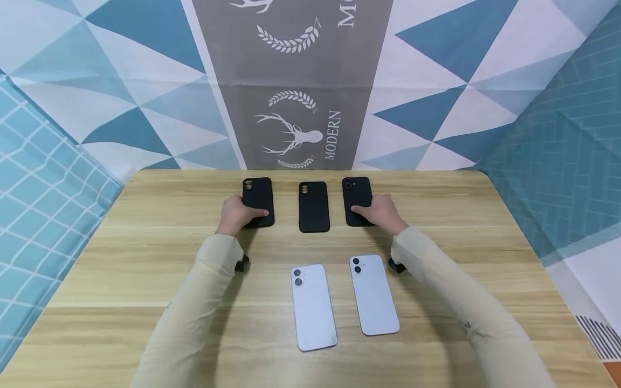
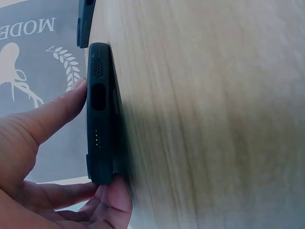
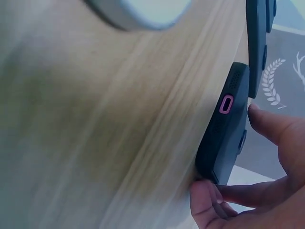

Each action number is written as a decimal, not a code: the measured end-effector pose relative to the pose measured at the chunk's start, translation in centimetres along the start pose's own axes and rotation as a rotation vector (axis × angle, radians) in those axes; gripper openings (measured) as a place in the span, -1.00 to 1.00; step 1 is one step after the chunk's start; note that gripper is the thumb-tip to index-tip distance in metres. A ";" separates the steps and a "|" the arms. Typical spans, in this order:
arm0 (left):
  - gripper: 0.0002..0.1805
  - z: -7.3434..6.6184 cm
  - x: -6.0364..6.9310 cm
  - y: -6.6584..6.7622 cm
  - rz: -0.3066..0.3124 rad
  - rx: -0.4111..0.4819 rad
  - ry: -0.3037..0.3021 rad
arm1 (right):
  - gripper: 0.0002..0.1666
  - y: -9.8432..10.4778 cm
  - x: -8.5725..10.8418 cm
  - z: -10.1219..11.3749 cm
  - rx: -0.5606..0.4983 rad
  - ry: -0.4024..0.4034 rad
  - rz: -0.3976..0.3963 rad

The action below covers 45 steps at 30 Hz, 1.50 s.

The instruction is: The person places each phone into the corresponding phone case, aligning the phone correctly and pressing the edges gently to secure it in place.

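A black phone case lies at the back left, with a camera cut-out in its upper left corner. My left hand grips it, thumb across its back, fingers at its left edge. The left wrist view shows the lower edge of that case, with small holes and a port opening, tipped slightly off the table. At the back right, my right hand pinches another black phone case by its right side, thumb over the back. A pink rim rings its port opening.
A third black phone case lies between the two hands. Nearer the front, two white phones lie backs up, side by side. The wooden table meets a patterned backdrop behind the cases. Black wrist straps show below both sleeves.
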State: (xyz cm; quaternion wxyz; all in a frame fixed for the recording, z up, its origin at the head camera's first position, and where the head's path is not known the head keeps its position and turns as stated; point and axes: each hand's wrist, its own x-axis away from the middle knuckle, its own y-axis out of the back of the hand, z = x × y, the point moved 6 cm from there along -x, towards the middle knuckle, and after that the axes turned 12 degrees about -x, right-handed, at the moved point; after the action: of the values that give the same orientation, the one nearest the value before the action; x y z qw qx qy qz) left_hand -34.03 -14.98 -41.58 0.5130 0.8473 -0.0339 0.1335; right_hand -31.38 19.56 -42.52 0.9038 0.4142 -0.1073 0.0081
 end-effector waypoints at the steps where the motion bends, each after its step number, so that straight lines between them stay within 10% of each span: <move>1: -0.16 0.0 -0.1 0.0 0.004 -0.001 0.003 | -0.39 0.1 0.3 -0.1 -0.008 -0.001 0.008; 18: -0.16 -0.2 -0.6 0.8 0.026 -0.014 0.026 | -0.25 0.1 7.0 -1.2 -0.103 -0.019 0.131; 45: -0.33 0.7 -0.4 0.8 0.088 0.047 0.050 | 0.05 -2.6 11.5 -0.5 0.163 -0.017 0.191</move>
State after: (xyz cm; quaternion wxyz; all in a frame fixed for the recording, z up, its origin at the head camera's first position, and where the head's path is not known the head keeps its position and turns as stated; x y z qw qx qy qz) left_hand -34.45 -16.00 -41.34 0.4875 0.8531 -0.0549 0.1777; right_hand -19.81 17.36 -42.46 0.8613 0.4743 -0.1527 0.0995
